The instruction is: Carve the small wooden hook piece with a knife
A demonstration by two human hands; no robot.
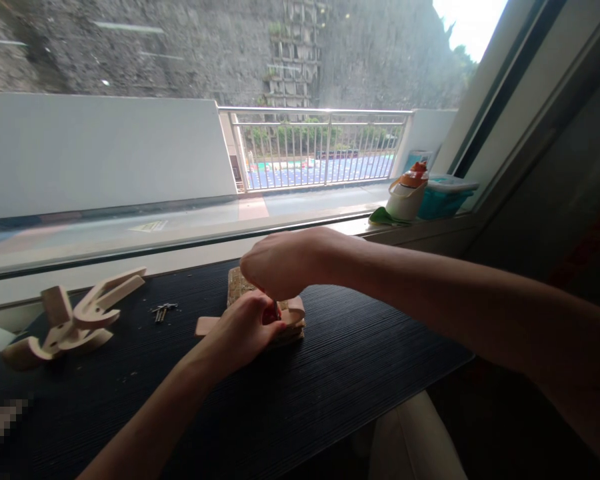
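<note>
My right hand (285, 263) is closed in a fist above the board, bent at the wrist. A thin metal shaft (276, 311) points down below it; the handle of this tool is hidden in the fist. Close beneath, my left hand (245, 323) presses a pale wooden piece (295, 309) with a curved end, its fingers bent around it. The piece's flat end (207, 325) sticks out to the left. Something red (270, 312) shows between the hands, too covered to name. Under it all lies a rough brown block (237, 285) on the dark table.
Several curved wooden pieces (87, 313) lie in a pile at the left, with a small heap of screws (163, 311) beside them. On the window sill stand a white bottle with an orange top (407, 197) and a teal box (445, 199). The dark table (360, 353) ends at the lower right.
</note>
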